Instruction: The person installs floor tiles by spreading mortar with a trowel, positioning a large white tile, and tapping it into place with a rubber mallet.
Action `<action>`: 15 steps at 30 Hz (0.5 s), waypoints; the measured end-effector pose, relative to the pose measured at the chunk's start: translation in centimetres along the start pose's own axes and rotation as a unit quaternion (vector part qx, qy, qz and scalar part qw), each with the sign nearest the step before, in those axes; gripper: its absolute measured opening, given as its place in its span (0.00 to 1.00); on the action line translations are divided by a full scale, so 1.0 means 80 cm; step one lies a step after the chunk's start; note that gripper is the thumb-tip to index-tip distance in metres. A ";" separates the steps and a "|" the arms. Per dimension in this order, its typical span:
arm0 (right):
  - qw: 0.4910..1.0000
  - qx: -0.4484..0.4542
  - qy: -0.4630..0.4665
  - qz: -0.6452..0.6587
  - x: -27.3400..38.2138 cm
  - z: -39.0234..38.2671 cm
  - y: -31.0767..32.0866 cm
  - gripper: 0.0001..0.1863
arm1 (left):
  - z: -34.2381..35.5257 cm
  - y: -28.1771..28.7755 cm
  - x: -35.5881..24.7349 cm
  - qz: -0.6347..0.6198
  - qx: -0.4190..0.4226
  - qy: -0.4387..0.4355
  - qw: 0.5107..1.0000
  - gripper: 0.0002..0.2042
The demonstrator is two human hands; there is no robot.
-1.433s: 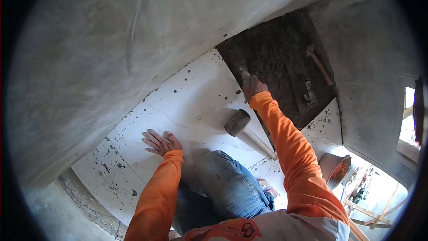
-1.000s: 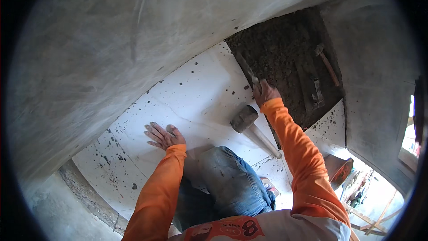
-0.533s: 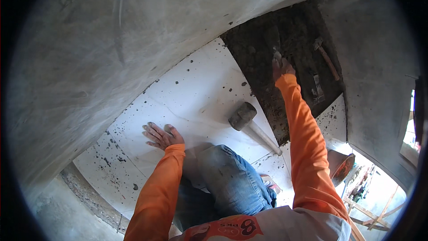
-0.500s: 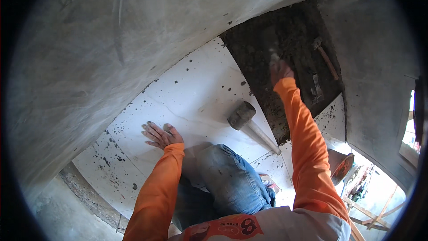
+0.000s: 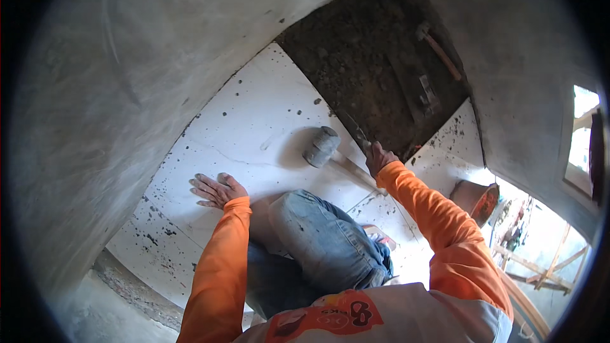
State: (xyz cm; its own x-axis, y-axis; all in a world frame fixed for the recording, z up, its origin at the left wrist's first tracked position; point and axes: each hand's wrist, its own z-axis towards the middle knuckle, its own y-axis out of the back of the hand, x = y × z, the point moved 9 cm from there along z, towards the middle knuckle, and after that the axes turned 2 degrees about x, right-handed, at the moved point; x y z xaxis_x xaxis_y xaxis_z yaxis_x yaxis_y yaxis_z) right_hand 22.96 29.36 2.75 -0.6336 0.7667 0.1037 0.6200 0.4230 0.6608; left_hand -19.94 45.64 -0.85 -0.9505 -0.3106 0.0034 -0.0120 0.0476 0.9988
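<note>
My left hand [image 5: 217,189] lies on the white floor tiles [image 5: 241,114] with its fingers spread. My right hand [image 5: 379,157] grips a trowel [image 5: 360,134] at the edge of the dark mortar bed [image 5: 343,57], close to the seam with the tiles. A rubber mallet [image 5: 321,146] lies on the tiles between my hands, its pale handle running toward the lower right, partly behind my right hand. On the mortar, farther right, lie a small hammer [image 5: 441,54] and a metal tool [image 5: 427,92], perhaps a second trowel.
Plastered walls [image 5: 108,121] border the floor on the left and the right [image 5: 508,76]. A bucket [image 5: 469,200] sits right of my arm. A bright opening at the lower right shows wooden framing [image 5: 553,260]. My bent knee [image 5: 298,216] rests between my arms.
My right hand has pushed up into the mortar, then come back down toward the tile edge. My left hand stays on the tile. The view has shifted slightly.
</note>
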 end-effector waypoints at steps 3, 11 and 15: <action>1.000 0.024 0.008 0.004 -0.018 -0.011 -0.005 0.14 | -0.001 0.003 0.007 -0.008 -0.003 0.008 1.000 0.36; 0.996 -0.036 0.030 0.077 0.072 0.021 0.045 0.16 | -0.010 -0.010 0.003 -0.029 -0.028 -0.004 0.999 0.35; 0.998 -0.006 0.022 0.062 0.004 0.014 -0.037 0.16 | 0.001 -0.017 0.014 -0.008 -0.035 0.005 0.999 0.35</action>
State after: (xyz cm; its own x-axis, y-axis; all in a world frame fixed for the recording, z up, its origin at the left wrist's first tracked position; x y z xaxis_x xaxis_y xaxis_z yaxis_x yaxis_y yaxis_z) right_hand 21.45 28.89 -0.02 -0.5729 0.7904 0.2170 0.6885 0.3205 0.6506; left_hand -21.00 45.29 -2.23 -0.9471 -0.3207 -0.0124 -0.0051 -0.0235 0.9997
